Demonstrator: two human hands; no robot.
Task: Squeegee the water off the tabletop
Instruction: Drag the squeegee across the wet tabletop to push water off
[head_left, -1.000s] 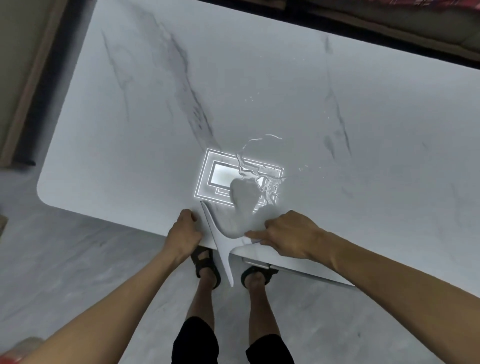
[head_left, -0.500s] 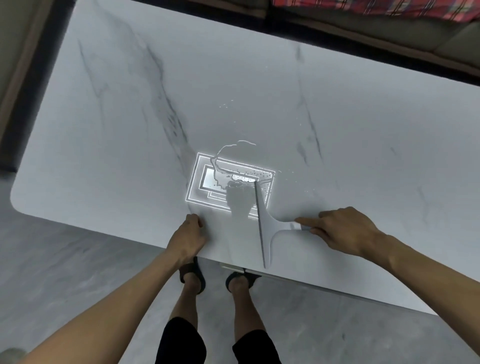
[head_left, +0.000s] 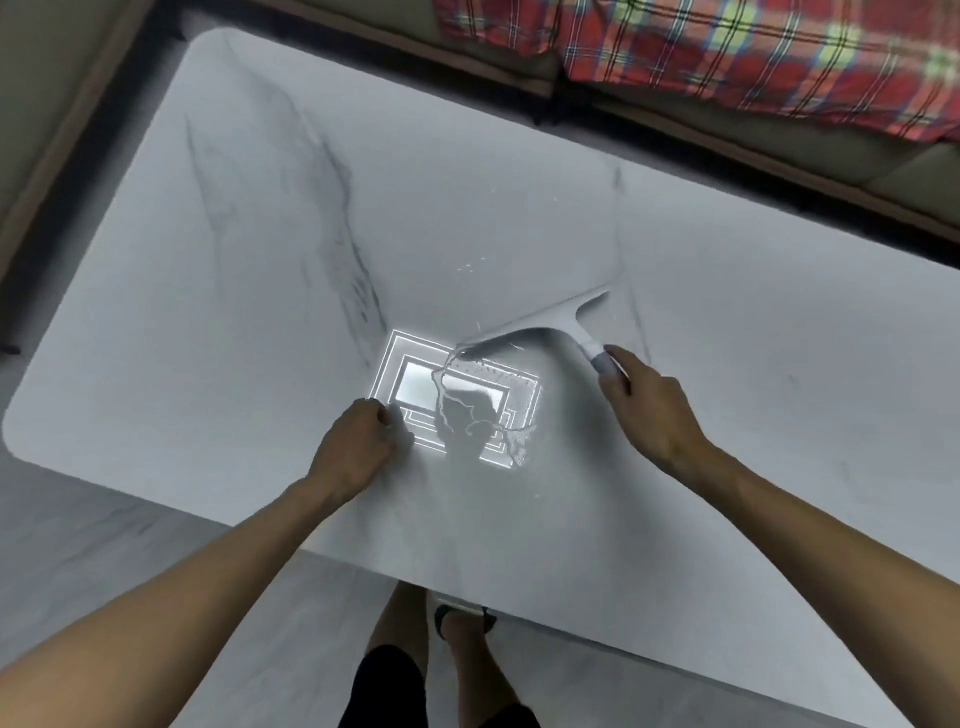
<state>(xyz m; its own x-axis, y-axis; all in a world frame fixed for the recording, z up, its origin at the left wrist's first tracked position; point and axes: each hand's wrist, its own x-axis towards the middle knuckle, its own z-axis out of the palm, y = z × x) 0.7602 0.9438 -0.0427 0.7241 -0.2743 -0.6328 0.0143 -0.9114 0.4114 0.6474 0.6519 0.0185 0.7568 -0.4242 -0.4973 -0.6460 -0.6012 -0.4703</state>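
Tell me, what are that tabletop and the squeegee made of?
The tabletop looks like polished marble or a marble-look slab: pale with grey veins, glossy enough to mirror a ceiling light. The squeegee, held in the right hand, looks like matte white plastic with a grey grip; its blade material can't be told.

You will find no text, label, brand, number or sign that can be read here.
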